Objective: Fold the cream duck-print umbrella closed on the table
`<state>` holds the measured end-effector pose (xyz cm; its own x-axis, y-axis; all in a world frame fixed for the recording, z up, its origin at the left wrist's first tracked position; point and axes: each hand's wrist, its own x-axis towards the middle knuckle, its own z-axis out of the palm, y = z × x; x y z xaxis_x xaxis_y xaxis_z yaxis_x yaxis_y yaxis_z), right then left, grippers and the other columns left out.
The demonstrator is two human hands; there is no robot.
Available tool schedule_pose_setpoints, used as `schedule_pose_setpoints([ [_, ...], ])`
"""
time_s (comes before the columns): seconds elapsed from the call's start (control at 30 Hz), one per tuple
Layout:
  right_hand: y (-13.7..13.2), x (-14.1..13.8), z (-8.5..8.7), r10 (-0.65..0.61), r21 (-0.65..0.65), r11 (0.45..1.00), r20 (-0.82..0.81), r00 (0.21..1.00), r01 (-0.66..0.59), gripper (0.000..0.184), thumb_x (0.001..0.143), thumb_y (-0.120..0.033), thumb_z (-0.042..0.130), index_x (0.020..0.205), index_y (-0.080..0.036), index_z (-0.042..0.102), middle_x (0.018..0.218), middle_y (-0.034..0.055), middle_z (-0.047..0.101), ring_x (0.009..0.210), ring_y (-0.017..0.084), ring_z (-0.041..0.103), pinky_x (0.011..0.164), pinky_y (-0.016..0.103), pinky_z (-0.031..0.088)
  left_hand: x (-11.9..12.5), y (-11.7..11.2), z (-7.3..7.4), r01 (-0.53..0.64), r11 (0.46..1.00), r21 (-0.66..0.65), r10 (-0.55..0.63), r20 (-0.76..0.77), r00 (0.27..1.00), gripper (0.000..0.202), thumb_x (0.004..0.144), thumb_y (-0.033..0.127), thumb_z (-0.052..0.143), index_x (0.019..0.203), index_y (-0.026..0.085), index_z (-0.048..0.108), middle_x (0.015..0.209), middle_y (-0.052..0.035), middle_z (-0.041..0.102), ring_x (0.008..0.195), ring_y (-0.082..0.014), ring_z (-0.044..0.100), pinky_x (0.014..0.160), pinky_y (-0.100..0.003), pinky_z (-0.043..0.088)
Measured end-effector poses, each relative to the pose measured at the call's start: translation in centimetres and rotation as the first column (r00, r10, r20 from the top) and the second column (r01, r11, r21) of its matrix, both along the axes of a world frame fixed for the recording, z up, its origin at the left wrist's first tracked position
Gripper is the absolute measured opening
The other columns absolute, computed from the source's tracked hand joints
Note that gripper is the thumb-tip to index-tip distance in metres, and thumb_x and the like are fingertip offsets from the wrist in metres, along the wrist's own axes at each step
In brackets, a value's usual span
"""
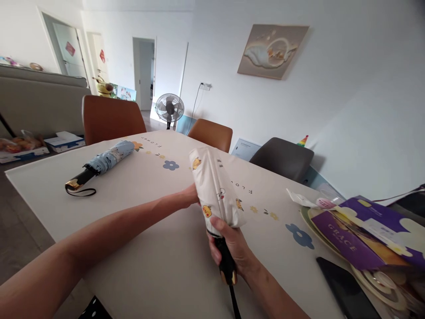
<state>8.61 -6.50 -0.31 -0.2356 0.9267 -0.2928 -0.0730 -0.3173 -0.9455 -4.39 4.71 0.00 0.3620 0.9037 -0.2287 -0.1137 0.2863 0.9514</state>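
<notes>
A folded white umbrella (215,190) with small yellow cartoon figures is held up over the table, tilted, its black and gold handle (226,261) pointing toward me. My right hand (232,241) is closed round it where the cloth meets the handle, thumb on the cloth. Behind the umbrella's left side is my left hand (192,195); its fingers are hidden by the cloth. A black strap (234,301) hangs from the handle's end. To the left, a folded light blue umbrella (111,157) with a black and gold handle lies on the table.
The white table (149,261) has printed flowers and lettering. At right are a purple box (348,239), stacked plates, a plastic wrapper and a dark phone (345,288). Chairs (111,117) stand along the far sides, with a fan (169,107) beyond.
</notes>
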Motion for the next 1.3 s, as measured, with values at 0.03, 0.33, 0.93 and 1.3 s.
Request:
schedule_pose_setpoints([
  [0.03,0.2,0.0,0.0,-0.072,0.011,0.997,-0.015,0.997,0.072,0.045,0.073,-0.057,0.056,0.053,-0.017,0.049,0.03,-0.0039,0.04,0.025,0.007,0.035,0.03,0.02,0.028,0.0,0.4,0.1,-0.014,1.0,0.005,0.014,-0.083,0.996,0.006,0.062,0.011,0.07,0.062,0.013,0.065,0.055,-0.0051,0.061,0.058,-0.0198,0.059,0.057,-0.03,0.048],
  [0.33,1.2,0.4,-0.3,-0.395,0.02,0.918,0.103,0.913,0.395,0.045,0.073,-0.057,0.057,0.053,-0.017,0.05,0.034,-0.0006,0.046,0.029,0.01,0.041,0.031,0.021,0.035,0.5,-0.5,2.2,0.152,0.984,0.097,-0.165,0.153,0.974,0.042,0.072,0.048,0.066,0.093,0.013,0.065,0.107,-0.0139,0.064,0.098,-0.0219,0.059,0.084,-0.033,0.049],
  [0.93,0.2,-0.7,-1.4,0.007,-0.052,0.999,0.009,1.0,-0.007,0.039,0.075,-0.053,0.053,0.081,-0.015,0.059,0.038,-0.0033,0.05,0.033,0.009,0.043,0.036,0.019,0.036,1.3,-1.2,1.6,0.187,0.974,-0.125,-0.116,0.436,0.892,0.04,0.07,0.032,0.07,0.103,0.011,0.061,0.102,-0.0139,0.067,0.093,-0.0251,0.062,0.084,-0.035,0.05],
  [1.3,3.1,1.4,-2.1,-0.565,0.212,0.819,0.131,0.815,0.534,0.035,0.069,-0.051,0.064,0.061,-0.019,0.051,0.037,-0.0004,0.052,0.032,0.014,0.048,0.034,0.026,0.038,1.5,-1.2,0.5,-0.017,0.952,0.306,0.058,-0.123,0.991,0.071,0.064,0.04,0.074,0.126,0.02,0.047,0.131,-0.0124,0.048,0.119,-0.0266,0.045,0.089,-0.03,0.041],
])
